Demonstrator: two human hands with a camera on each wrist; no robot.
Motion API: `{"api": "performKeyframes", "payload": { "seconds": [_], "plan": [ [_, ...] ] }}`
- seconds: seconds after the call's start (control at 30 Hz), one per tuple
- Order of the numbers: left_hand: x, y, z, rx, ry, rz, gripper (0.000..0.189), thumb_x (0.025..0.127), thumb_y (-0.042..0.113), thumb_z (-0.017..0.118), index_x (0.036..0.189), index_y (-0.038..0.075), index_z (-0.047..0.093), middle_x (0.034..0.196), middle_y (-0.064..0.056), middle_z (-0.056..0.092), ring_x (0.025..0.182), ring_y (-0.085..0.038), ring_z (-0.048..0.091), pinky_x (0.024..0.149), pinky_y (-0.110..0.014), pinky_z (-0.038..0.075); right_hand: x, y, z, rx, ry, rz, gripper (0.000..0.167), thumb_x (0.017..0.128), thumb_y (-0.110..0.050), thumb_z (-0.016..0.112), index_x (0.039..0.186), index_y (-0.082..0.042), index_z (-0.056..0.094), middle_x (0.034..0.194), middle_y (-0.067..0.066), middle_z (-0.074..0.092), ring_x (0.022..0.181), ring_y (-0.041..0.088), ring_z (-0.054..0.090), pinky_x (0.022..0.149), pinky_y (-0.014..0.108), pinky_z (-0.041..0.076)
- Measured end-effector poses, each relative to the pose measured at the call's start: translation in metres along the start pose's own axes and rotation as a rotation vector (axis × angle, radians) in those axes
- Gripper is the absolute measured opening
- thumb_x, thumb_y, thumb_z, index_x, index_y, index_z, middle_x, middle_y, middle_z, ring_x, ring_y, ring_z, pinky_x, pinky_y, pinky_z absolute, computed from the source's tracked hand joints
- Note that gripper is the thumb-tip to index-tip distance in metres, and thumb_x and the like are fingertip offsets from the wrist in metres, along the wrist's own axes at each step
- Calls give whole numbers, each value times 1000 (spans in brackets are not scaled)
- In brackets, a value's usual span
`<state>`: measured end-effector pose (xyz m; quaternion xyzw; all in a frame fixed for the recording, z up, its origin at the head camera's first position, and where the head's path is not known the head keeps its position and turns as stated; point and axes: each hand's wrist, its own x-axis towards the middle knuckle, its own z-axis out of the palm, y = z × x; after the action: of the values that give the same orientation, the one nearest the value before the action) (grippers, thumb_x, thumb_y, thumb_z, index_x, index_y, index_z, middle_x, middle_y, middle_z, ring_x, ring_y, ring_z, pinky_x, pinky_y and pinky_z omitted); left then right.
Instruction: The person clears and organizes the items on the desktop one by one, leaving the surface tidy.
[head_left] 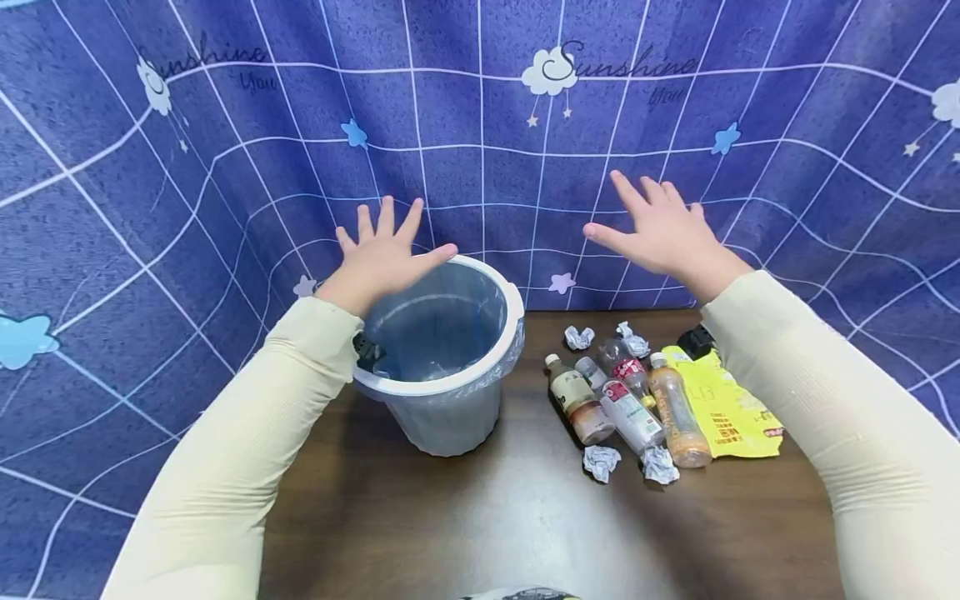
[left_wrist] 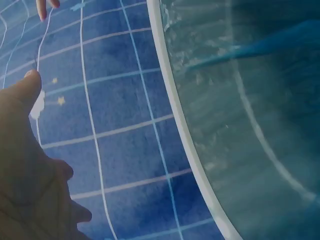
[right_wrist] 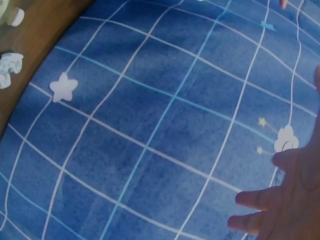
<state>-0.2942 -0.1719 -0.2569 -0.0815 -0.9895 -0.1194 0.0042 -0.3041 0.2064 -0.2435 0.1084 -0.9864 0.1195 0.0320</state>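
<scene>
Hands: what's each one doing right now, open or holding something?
Left hand: open, holding nothing.
Right hand: open, holding nothing.

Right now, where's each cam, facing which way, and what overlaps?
Head: on head, facing forward and down at bin, table; shows left hand, right hand, sleeves.
Left wrist: on that wrist, facing curtain and bin's inside; shows left hand, other hand's fingertips.
Right wrist: on that wrist, facing curtain, table edge top left; shows right hand.
Shared: bin, in head and left wrist.

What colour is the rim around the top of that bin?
The bin's rim is white, clearest in the head view.
</scene>
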Motion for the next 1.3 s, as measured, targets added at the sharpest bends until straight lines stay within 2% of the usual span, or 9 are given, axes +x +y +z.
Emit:
{"api": "performKeyframes", "payload": {
  "seconds": [0.13,0.2,0.37,0.53,0.73,0.9,1.03,1.17,1.3],
  "plan": [
    [-6,-22,-2,-26,30,5,99,86,89,26,163,34,-3,167,-18,-15,147,-51,-21,108,-78,-10,-6,14,-4,56,57,-16,96,91,-82,32,162,-32,-6,166,26,8,150,52,11,111,76,13],
    [-9,-34,-3,-56,65,11,95,89,85,30,164,33,2,168,-18,-10,149,-52,-13,111,-76,-4,-10,22,-5,89,77,-18,93,92,-79,35,162,-32,-6,166,26,10,149,51,17,110,75,18],
    [-18,-66,1,-174,161,38,90,96,72,41,165,24,9,169,-18,3,153,-45,5,116,-70,12,-19,42,-4,152,140,-18,91,95,-72,41,163,-30,-2,167,22,13,149,49,20,109,75,21],
    [-29,-94,14,-284,234,54,86,98,65,44,164,21,11,169,-17,11,154,-41,12,117,-68,15,-28,61,5,232,205,-17,88,96,-65,47,164,-28,5,168,15,15,150,46,19,111,73,20],
    [-42,-120,38,-374,304,47,77,101,54,49,163,20,19,167,-16,19,151,-43,20,116,-67,20,-39,81,25,300,292,-3,84,96,-59,55,164,-32,12,161,21,32,143,48,33,108,71,27],
    [-51,-135,59,-466,326,17,67,105,41,50,162,16,25,162,-24,29,145,-49,30,113,-67,26,-48,101,49,352,373,-3,81,97,-49,59,163,-25,21,153,26,42,138,50,38,107,70,28],
    [-56,-140,74,-616,331,33,62,106,29,51,159,8,28,157,-30,32,140,-53,36,113,-64,29,-56,117,69,373,408,2,79,97,-45,63,162,-20,26,150,28,45,136,50,41,107,68,30],
    [-60,-141,84,-743,293,26,63,106,24,51,160,4,25,158,-32,29,143,-52,33,116,-60,27,-66,133,92,382,410,36,79,97,-42,64,162,-18,27,150,28,45,134,51,42,105,68,34],
    [-62,-141,93,-794,256,3,63,107,21,49,160,2,22,158,-32,29,145,-48,32,118,-55,25,-78,146,115,384,433,50,78,97,-38,66,161,-14,29,147,30,47,127,51,47,97,67,39]
  ]
}}
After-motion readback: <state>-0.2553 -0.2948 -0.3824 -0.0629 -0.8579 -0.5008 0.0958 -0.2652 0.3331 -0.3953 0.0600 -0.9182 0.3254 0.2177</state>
